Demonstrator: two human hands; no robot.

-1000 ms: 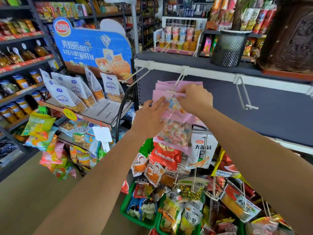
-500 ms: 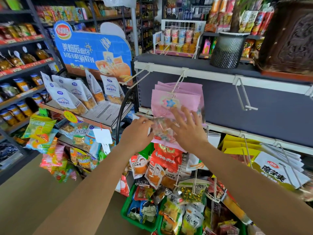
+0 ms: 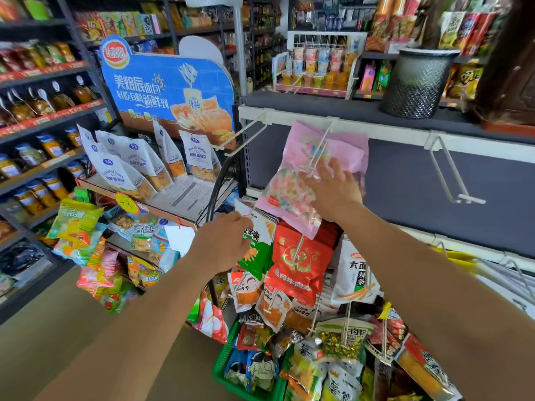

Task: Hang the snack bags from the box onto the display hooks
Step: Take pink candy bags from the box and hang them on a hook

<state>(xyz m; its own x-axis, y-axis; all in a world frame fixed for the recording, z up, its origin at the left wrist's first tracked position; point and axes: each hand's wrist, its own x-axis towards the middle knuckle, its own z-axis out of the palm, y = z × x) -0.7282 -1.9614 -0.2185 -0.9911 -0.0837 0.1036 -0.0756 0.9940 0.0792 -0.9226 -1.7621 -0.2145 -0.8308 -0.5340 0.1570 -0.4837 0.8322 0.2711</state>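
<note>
Several pink snack bags (image 3: 292, 195) with coloured candy hang together on a white display hook (image 3: 322, 146) under the grey shelf. My right hand (image 3: 333, 188) lies flat against the front bag, fingers spread, gripping nothing. My left hand (image 3: 225, 241) is lower and to the left, fingers loosely curled with nothing in them, beside the tip of a lower hook that carries green and white bags (image 3: 256, 247). The box is out of view.
Bare white hooks stick out left (image 3: 246, 134) and right (image 3: 451, 175) of the pink bags. Red bags (image 3: 298, 264) and other snacks hang below. A green basket (image 3: 223, 369) of packets stands on the floor. A blue bread display (image 3: 168, 91) is at left.
Both hands were up at the hook with a pink bag. They have let it go. My left hand dropped down and left, and my right hand slid down onto the bag's front.
</note>
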